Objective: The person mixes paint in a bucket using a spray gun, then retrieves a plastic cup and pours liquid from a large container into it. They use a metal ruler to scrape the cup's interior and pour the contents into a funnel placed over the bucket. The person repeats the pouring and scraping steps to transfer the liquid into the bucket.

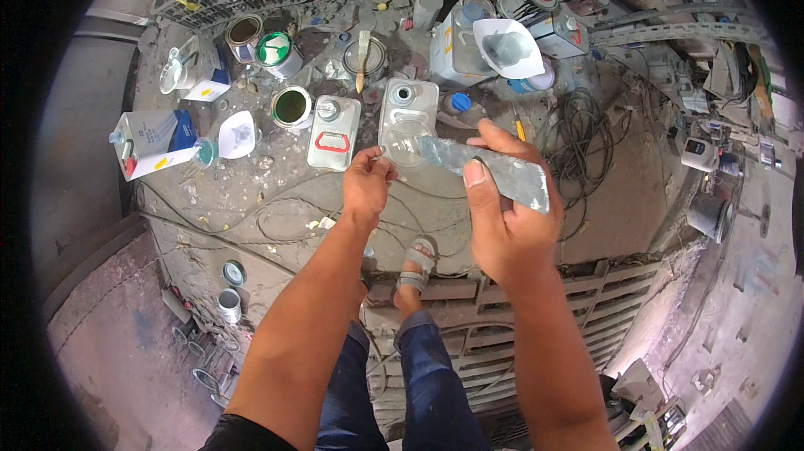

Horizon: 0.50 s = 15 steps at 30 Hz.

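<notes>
Right hand [517,229] grips 1 flat strip [521,181] (grey).

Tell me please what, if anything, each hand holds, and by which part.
The left hand pinches a clear round cup at its left rim. The right hand grips a flat grey strip around its middle.

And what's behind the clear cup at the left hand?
A silver metal can with a round opening on top; the cup overlaps its near end, which can't be made out.
</notes>
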Motion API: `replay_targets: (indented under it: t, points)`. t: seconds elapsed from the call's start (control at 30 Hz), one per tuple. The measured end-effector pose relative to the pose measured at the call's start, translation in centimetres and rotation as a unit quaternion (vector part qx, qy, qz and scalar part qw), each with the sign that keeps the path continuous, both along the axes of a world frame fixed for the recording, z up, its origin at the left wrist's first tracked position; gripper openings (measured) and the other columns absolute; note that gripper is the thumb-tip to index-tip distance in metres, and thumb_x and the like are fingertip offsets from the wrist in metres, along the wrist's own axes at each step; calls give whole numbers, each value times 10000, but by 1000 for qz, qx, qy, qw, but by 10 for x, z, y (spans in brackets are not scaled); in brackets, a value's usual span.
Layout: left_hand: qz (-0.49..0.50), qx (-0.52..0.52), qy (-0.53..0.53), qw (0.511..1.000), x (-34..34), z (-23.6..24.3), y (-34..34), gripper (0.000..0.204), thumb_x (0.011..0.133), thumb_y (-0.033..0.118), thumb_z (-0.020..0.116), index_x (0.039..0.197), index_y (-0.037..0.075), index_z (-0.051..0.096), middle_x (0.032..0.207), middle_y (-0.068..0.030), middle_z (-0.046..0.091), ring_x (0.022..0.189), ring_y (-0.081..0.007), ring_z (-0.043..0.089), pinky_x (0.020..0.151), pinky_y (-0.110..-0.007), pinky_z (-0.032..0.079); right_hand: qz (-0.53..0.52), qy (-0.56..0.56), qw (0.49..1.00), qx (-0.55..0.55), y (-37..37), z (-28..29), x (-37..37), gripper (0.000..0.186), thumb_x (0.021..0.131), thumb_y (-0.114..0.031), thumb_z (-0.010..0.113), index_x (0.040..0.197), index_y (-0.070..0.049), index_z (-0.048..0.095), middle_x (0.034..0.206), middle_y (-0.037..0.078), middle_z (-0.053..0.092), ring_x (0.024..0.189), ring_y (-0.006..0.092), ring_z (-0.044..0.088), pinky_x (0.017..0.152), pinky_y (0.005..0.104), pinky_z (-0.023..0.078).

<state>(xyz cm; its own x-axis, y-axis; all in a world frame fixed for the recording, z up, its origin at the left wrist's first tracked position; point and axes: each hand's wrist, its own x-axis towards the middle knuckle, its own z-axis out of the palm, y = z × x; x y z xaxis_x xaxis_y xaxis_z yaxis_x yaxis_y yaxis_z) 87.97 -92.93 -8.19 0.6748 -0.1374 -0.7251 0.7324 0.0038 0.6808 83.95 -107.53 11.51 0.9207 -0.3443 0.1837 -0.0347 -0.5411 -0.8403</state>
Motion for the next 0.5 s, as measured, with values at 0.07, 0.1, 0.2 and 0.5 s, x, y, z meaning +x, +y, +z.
replay_targets:
  t: [0.07, 0.1, 0.2, 0.5]
  points:
    - [0, 4, 3, 1000, 0, -1, 1, 193, 932, 101, 522, 1119, 67, 557, 883, -26, 632, 760, -116, 589, 669, -246, 458, 28, -4, 999, -24, -6, 9, 5, 274, 886, -74, 594, 1141, 25, 573, 1011, 131, 631, 884, 173, 603, 797, 288, 473]
    - [-1, 2, 5, 1000, 0, 0, 1, 194, 932, 102, 522, 1120, 68, 557, 882, -24, 632, 761, -116, 589, 669, -247, 458, 30, -2, 999, -31, -9, 9, 6, 276, 885, -74, 596, 1141, 24, 573, 1009, 131, 632, 883, 171, 603, 796, 287, 473]
    - [0, -2, 5, 1000, 1, 1, 0, 206, 928, 101, 528, 1129, 61, 552, 881, -27, 631, 761, -118, 589, 667, -247, 458, 25, 27, 998, -43, -14, 1, 7, 281, 882, -81, 602, 1143, 18, 573, 1001, 130, 634, 881, 166, 604, 793, 285, 474]
    - [29, -22, 4, 999, 0, 6, -4, 253, 905, 54, 532, 1152, 0, 518, 846, -41, 603, 705, -111, 561, 597, -232, 427, -34, 64, 997, -40, 6, -33, -6, 295, 887, -113, 611, 1146, 21, 568, 1010, 126, 635, 899, 160, 608, 789, 286, 482]
